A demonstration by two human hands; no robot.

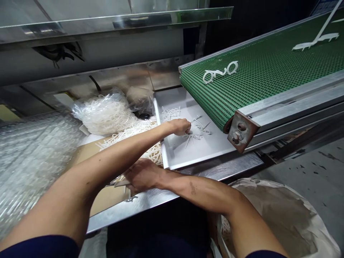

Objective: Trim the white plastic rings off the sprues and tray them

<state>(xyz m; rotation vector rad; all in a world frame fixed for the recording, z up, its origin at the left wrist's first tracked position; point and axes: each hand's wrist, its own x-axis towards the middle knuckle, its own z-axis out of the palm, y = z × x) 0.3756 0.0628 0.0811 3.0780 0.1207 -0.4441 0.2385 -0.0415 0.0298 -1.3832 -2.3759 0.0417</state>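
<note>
My left hand [180, 127] reaches across into the white tray [193, 154], its fingers curled close together over the tray floor. Small white plastic parts [199, 137] with rings and thin stems lie right beside its fingertips. What those fingers hold, if anything, is hidden. Crossing beneath the left forearm, my right hand [143, 175] is closed at the table's front edge. A pale plastic piece [129, 193] sticks out below its fingers, and the rest of it is covered by the hand. A heap of white plastic strips [153, 154] lies just behind the right hand.
A green conveyor belt [258, 68] ends above the tray's right side, carrying a white double-ring part [220, 72]. Left of the tray stands a clear bag of white parts [104, 113]. Blurred clear plastic [34, 154] fills the left. A large lined sack [285, 211] stands below right.
</note>
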